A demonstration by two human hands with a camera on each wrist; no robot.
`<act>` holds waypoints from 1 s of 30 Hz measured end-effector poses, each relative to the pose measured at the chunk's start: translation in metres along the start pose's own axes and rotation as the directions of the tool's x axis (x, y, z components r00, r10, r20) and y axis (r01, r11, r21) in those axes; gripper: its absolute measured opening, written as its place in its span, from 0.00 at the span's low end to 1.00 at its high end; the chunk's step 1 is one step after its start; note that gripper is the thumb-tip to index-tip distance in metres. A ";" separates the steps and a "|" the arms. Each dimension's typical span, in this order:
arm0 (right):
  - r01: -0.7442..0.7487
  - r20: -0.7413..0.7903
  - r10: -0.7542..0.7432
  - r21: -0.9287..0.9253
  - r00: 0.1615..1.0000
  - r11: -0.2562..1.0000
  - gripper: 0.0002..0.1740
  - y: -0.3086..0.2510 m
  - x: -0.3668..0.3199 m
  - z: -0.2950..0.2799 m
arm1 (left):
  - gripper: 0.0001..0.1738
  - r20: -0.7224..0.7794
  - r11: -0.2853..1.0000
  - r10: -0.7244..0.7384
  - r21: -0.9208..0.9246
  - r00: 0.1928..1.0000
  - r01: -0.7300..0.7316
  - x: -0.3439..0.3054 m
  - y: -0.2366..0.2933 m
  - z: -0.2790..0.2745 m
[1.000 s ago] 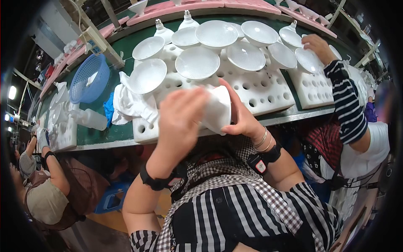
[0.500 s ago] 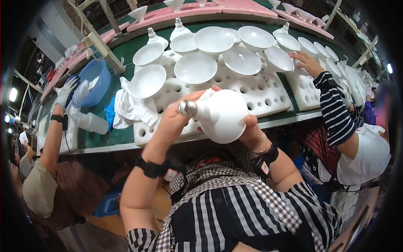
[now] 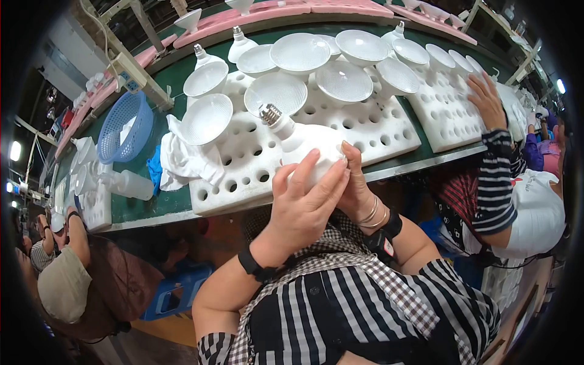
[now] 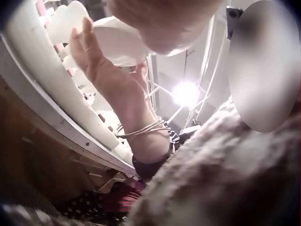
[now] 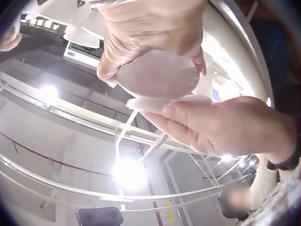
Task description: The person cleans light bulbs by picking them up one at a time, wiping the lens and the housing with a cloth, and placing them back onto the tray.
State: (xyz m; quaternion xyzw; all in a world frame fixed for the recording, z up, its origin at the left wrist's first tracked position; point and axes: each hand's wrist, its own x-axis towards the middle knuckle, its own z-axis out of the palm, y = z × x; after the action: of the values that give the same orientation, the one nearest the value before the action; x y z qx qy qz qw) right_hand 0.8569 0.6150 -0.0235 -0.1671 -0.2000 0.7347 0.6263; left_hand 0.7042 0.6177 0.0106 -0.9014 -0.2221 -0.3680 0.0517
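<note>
White bulb (image 3: 313, 143) held above near edge of foam block (image 3: 389, 125), screw base (image 3: 272, 114) tilted toward far edge; rim gripped by curled fingers of right hand (image 3: 359, 185); white wipe (image 5: 143, 103) pressed against bulb by left hand (image 3: 304, 204), fingers nearly straight; other bulbs (image 3: 344, 81) lined along far side

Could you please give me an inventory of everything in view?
held lamp: one, white with silver base, between the hands
small cloth: one, white, between left hand and lamp
other lamps: many, white, on and behind the blocks
foam blocks: at least three, white, on the table
table: one, green, ahead
basket: one, blue, left
bottle: one, whitish, left
crumpled cloth: one, white, beside the bottle
padding: pink, back
other people: several, both sides
left hand, right hand: at the held lamp
</note>
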 end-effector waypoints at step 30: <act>0.379 0.211 -0.326 -0.673 0.921 0.635 0.79 -0.010 -0.004 -0.010 | 0.21 0.396 -0.184 -0.744 -0.896 0.538 0.405 0.008 -0.068 0.007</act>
State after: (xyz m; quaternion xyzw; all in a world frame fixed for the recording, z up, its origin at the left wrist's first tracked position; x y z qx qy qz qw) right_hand 0.8709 0.6138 -0.0274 -0.3241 -0.5142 0.4715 0.6389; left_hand 0.6839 0.6835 0.0066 -0.4413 -0.3195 -0.5141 -0.6625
